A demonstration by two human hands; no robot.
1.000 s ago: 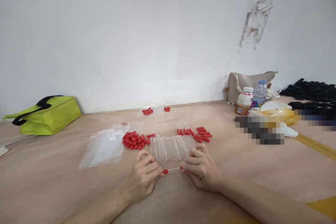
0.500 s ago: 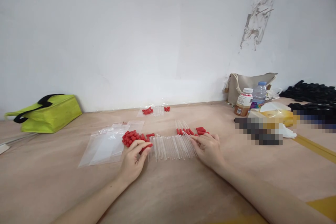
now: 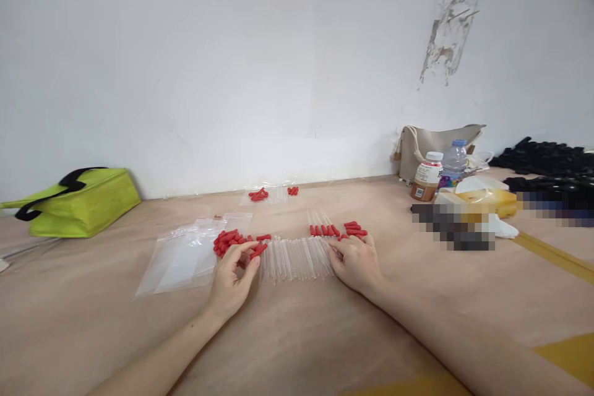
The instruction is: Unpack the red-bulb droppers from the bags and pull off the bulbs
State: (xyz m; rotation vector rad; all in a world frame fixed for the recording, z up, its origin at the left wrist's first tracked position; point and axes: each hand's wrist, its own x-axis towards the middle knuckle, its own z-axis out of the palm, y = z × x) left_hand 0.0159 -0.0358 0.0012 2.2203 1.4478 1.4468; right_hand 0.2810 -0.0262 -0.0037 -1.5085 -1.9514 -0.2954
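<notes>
My left hand (image 3: 231, 281) pinches a red rubber dropper bulb (image 3: 258, 251) between thumb and fingertips, near the left end of a row of clear glass tubes (image 3: 294, 260). Just behind that hand lies a heap of red bulbs (image 3: 227, 241). My right hand (image 3: 357, 265) is closed, its fingertips at the right end of the row, seemingly on a glass tube; its fingers partly hide what is there. Beyond it, several tubes with red bulbs fitted (image 3: 323, 230) lie side by side, next to a small group of red bulbs (image 3: 355, 229).
Clear zip bags (image 3: 185, 260) lie left of the heap. Farther back is a bag with red bulbs (image 3: 258, 194). A lime-green bag (image 3: 86, 201) stands far left. At right are a brown drink bottle (image 3: 427, 177), a clear bottle (image 3: 455, 161) and a beige bag (image 3: 408, 148).
My right hand has drawn down from the fitted tubes to the right end of the loose row. My left hand has turned the red bulb slightly upward. The view has shifted a little.
</notes>
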